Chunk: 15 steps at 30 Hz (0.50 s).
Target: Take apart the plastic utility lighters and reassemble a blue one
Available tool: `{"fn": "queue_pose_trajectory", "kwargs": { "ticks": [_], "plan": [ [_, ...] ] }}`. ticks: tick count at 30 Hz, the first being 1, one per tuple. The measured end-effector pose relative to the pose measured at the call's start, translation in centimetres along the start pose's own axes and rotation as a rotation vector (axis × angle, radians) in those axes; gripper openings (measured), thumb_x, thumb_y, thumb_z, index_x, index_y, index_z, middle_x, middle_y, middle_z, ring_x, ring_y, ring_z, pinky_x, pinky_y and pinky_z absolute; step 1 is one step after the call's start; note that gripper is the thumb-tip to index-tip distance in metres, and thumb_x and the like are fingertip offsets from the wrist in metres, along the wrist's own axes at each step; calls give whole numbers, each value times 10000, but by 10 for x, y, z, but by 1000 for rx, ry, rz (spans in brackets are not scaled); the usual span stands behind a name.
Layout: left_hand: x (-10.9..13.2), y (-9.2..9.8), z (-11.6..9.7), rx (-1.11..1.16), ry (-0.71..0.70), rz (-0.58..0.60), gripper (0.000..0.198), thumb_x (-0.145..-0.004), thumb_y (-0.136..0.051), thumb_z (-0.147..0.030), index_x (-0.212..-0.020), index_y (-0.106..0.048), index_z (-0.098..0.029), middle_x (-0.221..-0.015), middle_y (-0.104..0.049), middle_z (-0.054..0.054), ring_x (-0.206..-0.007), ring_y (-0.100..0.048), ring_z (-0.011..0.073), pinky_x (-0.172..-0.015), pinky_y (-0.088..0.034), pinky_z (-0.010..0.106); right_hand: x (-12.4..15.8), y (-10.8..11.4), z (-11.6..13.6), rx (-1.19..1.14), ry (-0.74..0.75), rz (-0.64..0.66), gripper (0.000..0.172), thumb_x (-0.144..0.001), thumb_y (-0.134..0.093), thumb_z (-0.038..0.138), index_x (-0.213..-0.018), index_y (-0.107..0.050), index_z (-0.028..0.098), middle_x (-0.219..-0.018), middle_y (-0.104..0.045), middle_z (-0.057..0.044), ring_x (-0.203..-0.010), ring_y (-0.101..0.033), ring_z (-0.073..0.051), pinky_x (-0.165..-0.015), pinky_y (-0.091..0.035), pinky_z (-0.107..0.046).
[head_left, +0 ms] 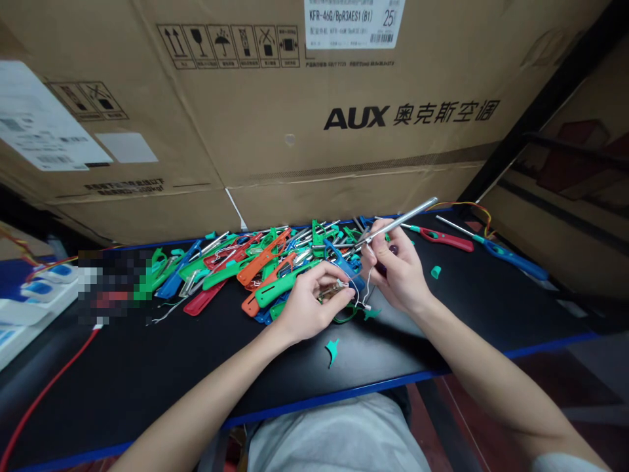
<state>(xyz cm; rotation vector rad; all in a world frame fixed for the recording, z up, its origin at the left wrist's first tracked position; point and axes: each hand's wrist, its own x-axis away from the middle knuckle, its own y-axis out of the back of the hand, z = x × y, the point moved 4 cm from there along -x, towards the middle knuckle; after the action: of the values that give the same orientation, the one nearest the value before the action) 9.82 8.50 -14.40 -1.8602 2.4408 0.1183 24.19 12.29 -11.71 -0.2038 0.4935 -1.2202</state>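
Note:
My left hand is closed, thumb against fingers, on a small clear-and-metal lighter part with a thin white wire leading from it. My right hand grips a long silver lighter tube, which slants up to the right. A dark purple rounded thing, perhaps a tool handle, shows between its fingers. The hands are close together above the table. Under and beyond my left hand lie loose lighter shells, among them a green one. A green trigger piece lies in front of the hands.
A pile of red, orange, green and blue lighter parts spreads along the back of the black table. Two lighters, red and blue, lie at right. A large cardboard box stands behind. A power strip and red cable are at left.

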Motion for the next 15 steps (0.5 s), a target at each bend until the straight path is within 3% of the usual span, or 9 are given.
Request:
{"fn": "queue_pose_trajectory", "kwargs": {
  "ticks": [9,12,15],
  "plan": [
    [-10,16,17,-68,33,-39,284,-846,-728,-353,-997,-545,-197,-769,-707,11,-725,-680,139,-701,-496,234,-12,32,40,16,235,-178,447,-867,-805,463,-969,-420,260,-654,-397,84,-440,-263,-35,-400,-152,-191],
    [-14,25,13,-217,-87,-77,277,-852,-733,-332,-1044,-585,-198,-943,-731,44,-903,-712,174,-857,-544,294,-14,32,37,24,183,-138,446,-861,-808,467,-984,-432,261,-668,-436,83,-428,-278,-30,-398,-153,-194],
    [-15,34,1,-453,-259,-149,337,-886,-705,-314,-1191,-617,-202,-1273,-674,99,-1226,-633,229,-1105,-479,399,-12,25,27,19,120,-79,446,-864,-794,490,-995,-436,260,-665,-454,87,-418,-274,-27,-393,-150,-187]
  ]
}}
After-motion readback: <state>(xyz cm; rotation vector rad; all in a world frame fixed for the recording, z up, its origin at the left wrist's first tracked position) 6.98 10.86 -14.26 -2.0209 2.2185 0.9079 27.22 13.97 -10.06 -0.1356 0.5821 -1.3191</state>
